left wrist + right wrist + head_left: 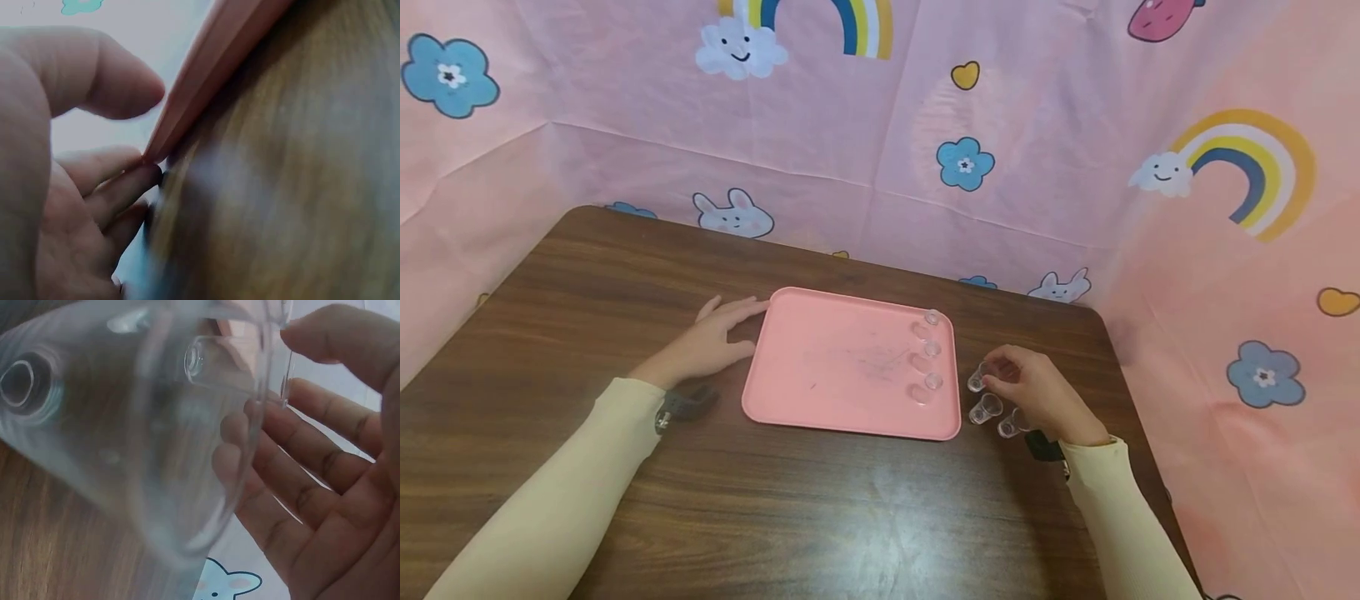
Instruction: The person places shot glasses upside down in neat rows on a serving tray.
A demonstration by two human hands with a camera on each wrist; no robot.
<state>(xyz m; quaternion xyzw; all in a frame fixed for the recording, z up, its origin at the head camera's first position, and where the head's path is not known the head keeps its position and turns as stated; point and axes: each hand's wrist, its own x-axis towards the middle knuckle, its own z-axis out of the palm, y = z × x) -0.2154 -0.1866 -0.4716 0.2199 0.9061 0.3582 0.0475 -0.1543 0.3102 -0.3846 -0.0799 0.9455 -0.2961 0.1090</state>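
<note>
Clear cup (976, 382) sits beside a pink tray (835, 333), right of center frame, a right hand (1033, 390) curled about the cup's rim in what looks like pick-up. The next move calls for a lift clear of the tray's edge and its three cups (932, 349); bare tray lies mid-frame, and the left hand (709, 340), fingers extended, touches its left edge.

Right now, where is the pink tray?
In the head view, the pink tray lies on the brown table, between the left hand at its left edge and three clear cups by its right.
</note>
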